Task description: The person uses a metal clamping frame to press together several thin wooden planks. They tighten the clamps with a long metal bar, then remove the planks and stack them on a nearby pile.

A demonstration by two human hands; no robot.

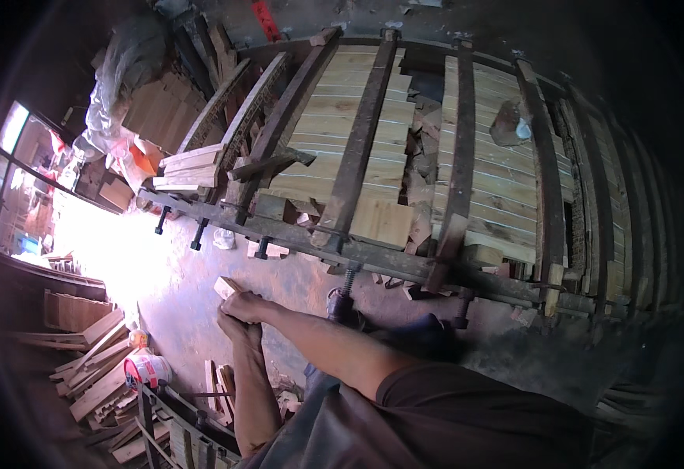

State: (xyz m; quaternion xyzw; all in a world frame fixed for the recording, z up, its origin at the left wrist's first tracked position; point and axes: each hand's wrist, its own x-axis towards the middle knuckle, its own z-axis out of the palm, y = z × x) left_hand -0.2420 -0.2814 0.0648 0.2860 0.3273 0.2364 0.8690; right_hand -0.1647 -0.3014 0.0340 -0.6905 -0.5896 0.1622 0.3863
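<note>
A short pale wooden block (pixel 225 287) juts up from my two hands, which are close together over the floor left of the clamping rack. My right hand (pixel 245 306) is closed around its lower part. Just below and against it, my left hand (pixel 238 327) is closed too, apparently on the same block, though its fingers are partly hidden. Nearby stands the rack's steel front bar (pixel 295 235), with screw bolts (pixel 347 283) along it. Wooden panels (pixel 334 105) made of glued strips lie in the rack beneath dark crossbars (pixel 369 117).
Several boards (pixel 189 168) are stacked at the rack's left end. Loose planks (pixel 103 391) are heaped at lower left beside a white and red bucket (pixel 147 368). Wood offcuts (pixel 221 384) lie near my left forearm. Plastic sheeting (pixel 119 74) hangs at upper left, near a bright opening.
</note>
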